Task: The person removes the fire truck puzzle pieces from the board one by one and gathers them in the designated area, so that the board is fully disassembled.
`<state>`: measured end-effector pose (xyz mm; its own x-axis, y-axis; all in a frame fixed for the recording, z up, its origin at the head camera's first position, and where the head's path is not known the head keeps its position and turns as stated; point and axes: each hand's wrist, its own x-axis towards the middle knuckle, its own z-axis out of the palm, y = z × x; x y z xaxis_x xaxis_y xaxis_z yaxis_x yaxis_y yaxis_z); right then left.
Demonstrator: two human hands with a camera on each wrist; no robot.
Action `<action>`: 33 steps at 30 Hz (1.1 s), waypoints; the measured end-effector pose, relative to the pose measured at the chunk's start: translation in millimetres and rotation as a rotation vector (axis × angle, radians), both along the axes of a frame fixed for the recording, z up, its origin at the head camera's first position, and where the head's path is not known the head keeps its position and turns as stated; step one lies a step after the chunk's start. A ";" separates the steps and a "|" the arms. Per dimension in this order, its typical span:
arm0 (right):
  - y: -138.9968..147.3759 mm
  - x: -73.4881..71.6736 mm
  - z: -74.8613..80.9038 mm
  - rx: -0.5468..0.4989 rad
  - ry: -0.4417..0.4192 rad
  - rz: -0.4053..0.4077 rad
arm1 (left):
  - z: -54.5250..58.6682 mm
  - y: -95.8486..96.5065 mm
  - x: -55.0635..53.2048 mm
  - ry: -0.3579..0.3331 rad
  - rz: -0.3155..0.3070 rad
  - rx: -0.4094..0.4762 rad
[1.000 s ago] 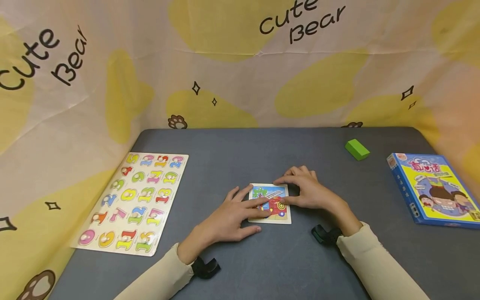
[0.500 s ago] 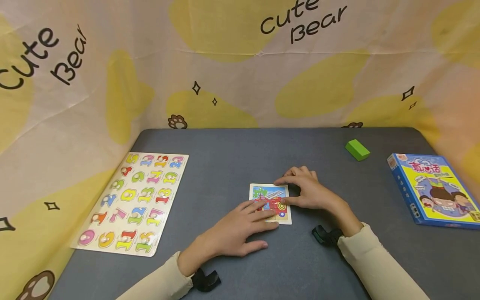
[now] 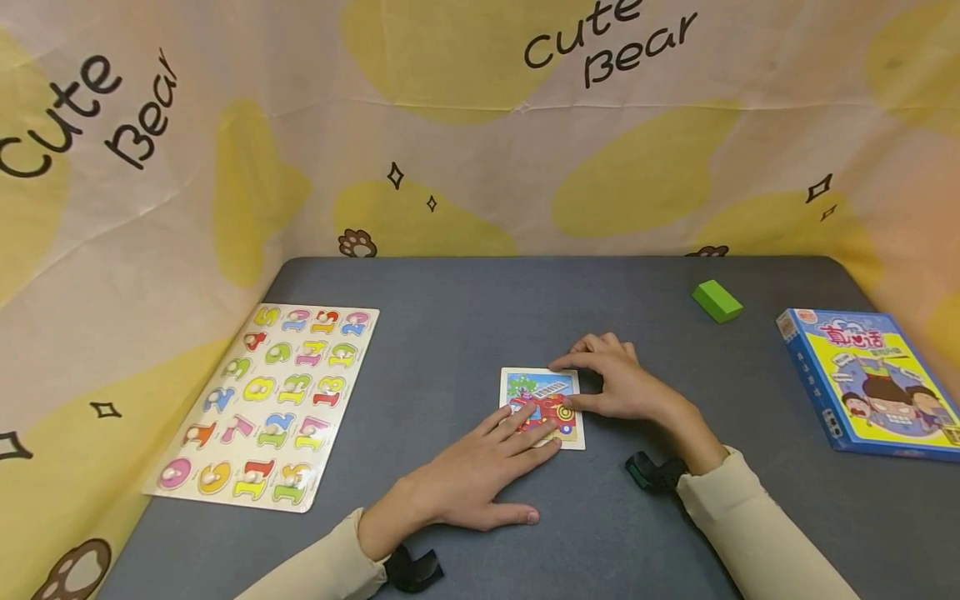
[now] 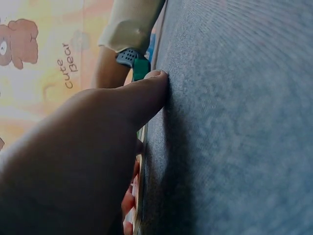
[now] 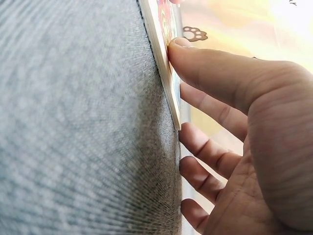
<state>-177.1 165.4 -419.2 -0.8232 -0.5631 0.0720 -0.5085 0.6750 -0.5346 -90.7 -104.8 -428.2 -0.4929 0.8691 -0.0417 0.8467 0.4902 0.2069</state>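
Observation:
A small square wooden picture puzzle (image 3: 533, 382) with a red fire engine and a green tree lies flat on the grey table. My left hand (image 3: 487, 471) rests over its lower left, fingers spread and straight, covering part of the picture. The left thumb stretches out on the tabletop. My right hand (image 3: 618, 379) holds the puzzle's upper right corner: the index finger is at the far edge, the thumb on the right side. In the right wrist view, the thumb (image 5: 195, 56) lies on the picture face, and the pale wooden edge (image 5: 164, 73) shows in profile.
At the left lies a number board (image 3: 247, 408) with coloured, knobbed digits. A green block (image 3: 717, 301) sits at the back right, and a blue and yellow game box (image 3: 873, 383) is at the right edge. A printed cloth (image 3: 450, 125) hangs behind the table.
My left hand has slid down toward me, from the puzzle's left and middle to its lower left, with the fingers now spread. My right hand and the puzzle have stayed in place.

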 end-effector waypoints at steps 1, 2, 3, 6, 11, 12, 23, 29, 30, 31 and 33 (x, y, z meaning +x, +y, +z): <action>-0.1 -0.1 0.2 0.000 0.001 0.000 | 0.0 -0.4 0.2 0.003 0.001 -0.002; -0.1 -0.1 0.5 0.000 0.000 0.002 | -0.1 -0.6 0.2 0.005 0.002 -0.001; -0.2 -0.2 0.7 0.000 -0.002 0.003 | -0.2 -0.9 0.1 0.008 0.002 -0.002; 0.0 -1.2 1.7 0.000 -0.010 0.005 | -0.5 -1.3 0.3 0.022 0.000 -0.004; -3.3 -8.1 4.4 -0.028 -0.044 0.026 | -1.6 -1.5 0.6 0.032 -0.005 0.007; -5.2 -10.4 5.2 -0.038 -0.051 0.039 | -1.6 -1.5 0.8 0.031 -0.005 0.010; -38.8 -34.0 14.4 -0.017 -0.149 0.213 | -0.6 -1.9 2.6 0.020 0.004 -0.010; -49.7 -41.1 14.3 0.054 -0.179 0.258 | -1.3 -2.1 2.5 0.019 -0.003 -0.007; -50.8 -42.1 14.4 0.064 -0.185 0.263 | -1.1 -2.1 2.5 0.013 -0.002 -0.005; -51.6 -43.0 14.7 0.073 -0.186 0.270 | -0.8 -2.1 2.6 0.007 -0.002 -0.003; -53.4 -44.6 16.2 0.087 -0.189 0.282 | -0.6 -2.1 2.5 0.002 0.000 -0.002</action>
<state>-221.7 112.0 -403.1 -0.6288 -0.7674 -0.1254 -0.5786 0.5695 -0.5838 -88.2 -107.0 -428.8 -0.4932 0.8689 -0.0420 0.8471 0.4907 0.2042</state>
